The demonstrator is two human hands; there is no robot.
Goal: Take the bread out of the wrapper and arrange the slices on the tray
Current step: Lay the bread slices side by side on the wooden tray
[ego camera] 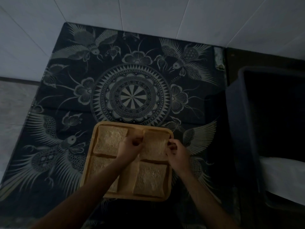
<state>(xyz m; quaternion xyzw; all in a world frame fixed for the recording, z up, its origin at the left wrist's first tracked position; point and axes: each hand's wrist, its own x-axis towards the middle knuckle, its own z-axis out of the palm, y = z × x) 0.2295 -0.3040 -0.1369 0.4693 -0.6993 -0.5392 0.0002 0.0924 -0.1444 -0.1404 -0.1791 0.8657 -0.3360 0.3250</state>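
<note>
A square wooden tray (pixel 130 196) lies at the near edge of a dark patterned cloth. Several bread slices lie flat in it: one far left (pixel 110 140), one near right (pixel 149 178), and one near left (pixel 99 164) partly hidden under my left forearm. A far-right slice (pixel 156 145) sits between my hands. My left hand (pixel 131 147) pinches its left edge and my right hand (pixel 177 153) pinches its right edge. No wrapper is in view.
The dark cloth with a round mandala pattern (pixel 132 96) covers a low table against white wall tiles (pixel 148 14). A dark plastic bin (pixel 264 121) stands to the right, something white (pixel 283 176) below it. The scene is dim.
</note>
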